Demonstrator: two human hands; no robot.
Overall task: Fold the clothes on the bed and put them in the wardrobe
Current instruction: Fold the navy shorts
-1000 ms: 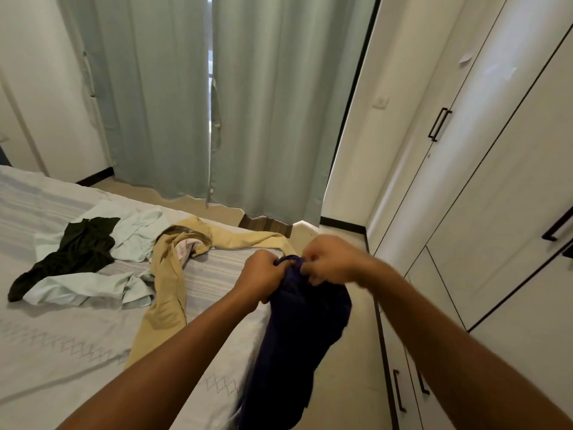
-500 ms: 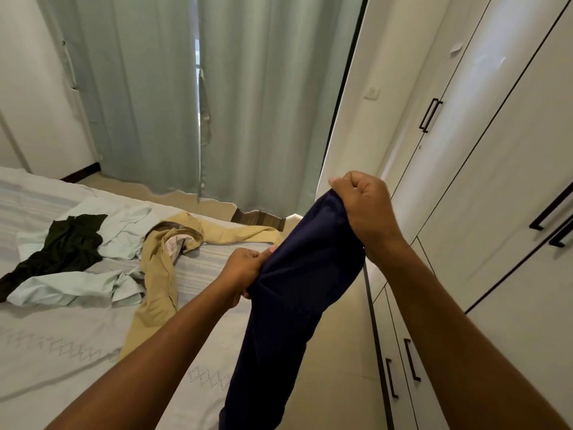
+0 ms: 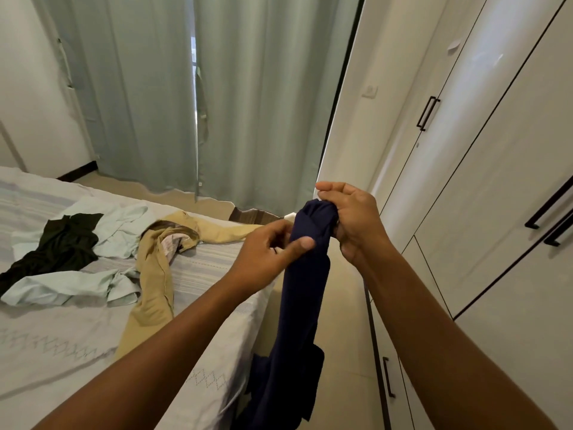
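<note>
gripping navy garment (image 3: 305, 274) with both hands.

Four garments (image 3: 297, 305) (image 3: 155, 274) (image 3: 62, 287) (image 3: 65, 243), two hands (image 3: 266, 256) (image 3: 353, 218), one bed (image 3: 62, 352).

A second ago both hands clutched the navy garment (image 3: 297, 305) bunched together low by the bed's edge. The right hand (image 3: 353, 221) has since lifted its top, so the cloth now hangs long and narrow. The left hand (image 3: 266, 256) has shifted to pinch it just below.
</note>
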